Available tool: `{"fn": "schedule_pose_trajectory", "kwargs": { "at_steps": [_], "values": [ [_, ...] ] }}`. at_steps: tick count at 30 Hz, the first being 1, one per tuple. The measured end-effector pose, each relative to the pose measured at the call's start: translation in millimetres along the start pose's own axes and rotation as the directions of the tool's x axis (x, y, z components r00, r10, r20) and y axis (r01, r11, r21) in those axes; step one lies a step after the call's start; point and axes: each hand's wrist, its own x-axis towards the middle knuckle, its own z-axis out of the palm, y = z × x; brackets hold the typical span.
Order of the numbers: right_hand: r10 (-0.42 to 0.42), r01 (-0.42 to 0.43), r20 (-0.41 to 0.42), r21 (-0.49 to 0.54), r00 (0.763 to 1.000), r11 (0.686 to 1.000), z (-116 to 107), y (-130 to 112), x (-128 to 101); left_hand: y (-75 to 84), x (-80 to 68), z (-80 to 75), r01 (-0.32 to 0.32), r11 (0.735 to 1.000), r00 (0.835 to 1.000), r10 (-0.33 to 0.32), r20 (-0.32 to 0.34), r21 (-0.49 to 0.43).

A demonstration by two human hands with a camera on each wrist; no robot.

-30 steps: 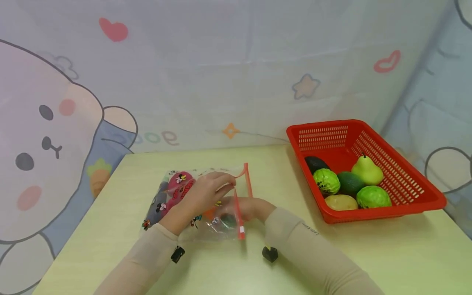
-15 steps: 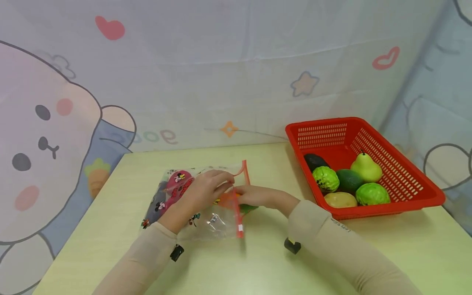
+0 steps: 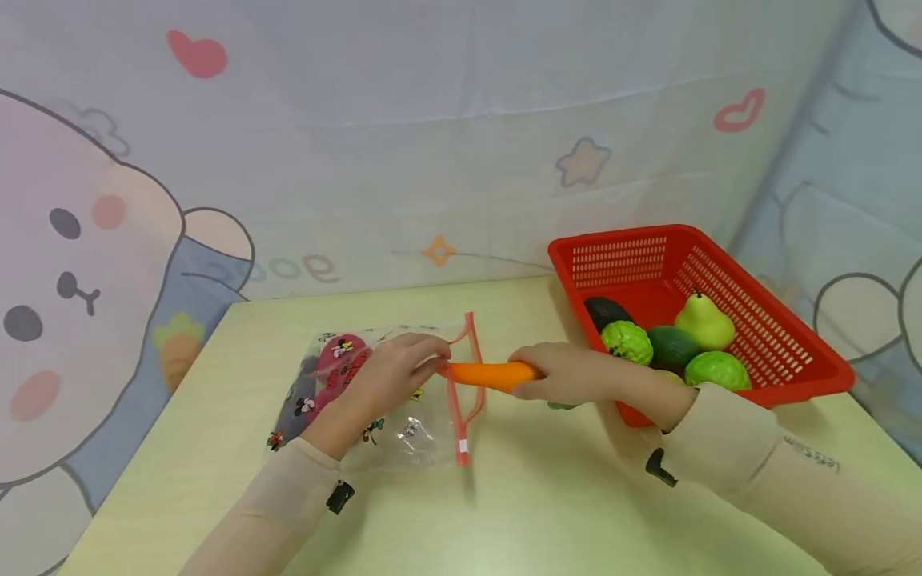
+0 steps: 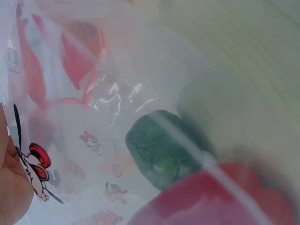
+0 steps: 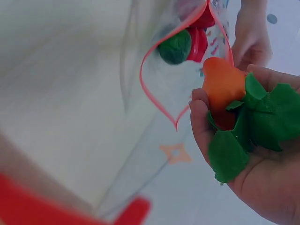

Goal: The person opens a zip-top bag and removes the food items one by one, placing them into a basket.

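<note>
An orange carrot [image 3: 484, 374] with green cloth leaves [image 5: 276, 112] is gripped at its leafy end by my right hand [image 3: 576, 374]. The carrot lies level in front of the bag's mouth, its narrow tip by my left fingers. With my left hand [image 3: 396, 370] I pinch the upper edge of the clear zip bag [image 3: 392, 448], which has cartoon prints and a red zip strip [image 3: 458, 424]. The bag's mouth gapes in the right wrist view. Inside the bag are a dark green round thing [image 4: 161, 147] and a pink-red thing [image 4: 197, 199]; their kinds are unclear.
To the right stands a red slotted basket [image 3: 807, 384] with a yellow-green pear [image 3: 704, 322], a dark green avocado-like fruit [image 3: 671, 347], bumpy light-green fruits [image 3: 716, 370] and a blackish one [image 3: 607, 312]. A printed curtain [image 3: 403, 160] hangs behind the pale table [image 3: 519, 512].
My right hand has come out of the bag, moving right towards the basket with the carrot in its grip. My left hand keeps its hold on the bag's edge.
</note>
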Motion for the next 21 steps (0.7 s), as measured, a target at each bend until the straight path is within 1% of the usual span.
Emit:
{"fn": "schedule_pose_trajectory", "kwargs": {
  "at_steps": [6,9,12,14,17,19,21],
  "values": [
    [0.049,-0.051,-0.052,-0.036,0.997,0.998,-26.6,14.7,-30.3,0.0,-1.0,-0.1,-0.014,1.0,1.0,0.014,-0.006,-0.015],
    [0.076,-0.083,-0.106,-0.065,0.991,0.994,-42.9,22.0,-43.4,-1.7,-1.9,0.0,-0.028,1.0,1.0,0.028,-0.007,-0.013],
    [0.1,-0.114,-0.159,-0.087,0.982,0.99,-59.7,35.1,-53.9,-3.6,-3.9,0.7,-0.039,0.999,0.999,0.039,-0.016,-0.005],
    [0.123,-0.142,-0.179,-0.098,0.976,0.985,-70.8,48.3,-59.7,-4.5,-5.4,1.0,-0.042,0.999,0.999,0.042,-0.021,-0.004],
    [0.16,-0.185,-0.187,-0.124,0.969,0.975,-85.9,72.7,-67.8,-5.5,-7.4,0.8,-0.039,0.999,0.999,0.039,-0.023,-0.008],
    [0.196,-0.228,-0.195,-0.155,0.961,0.961,-94.0,90.2,-72.7,-6.0,-8.1,0.6,-0.035,0.999,0.999,0.035,-0.022,-0.012],
    [0.236,-0.269,-0.203,-0.153,0.95,0.951,-100.6,107.0,-77.1,-6.2,-8.4,0.8,-0.034,0.999,0.999,0.033,-0.026,-0.016]
  ]
}}
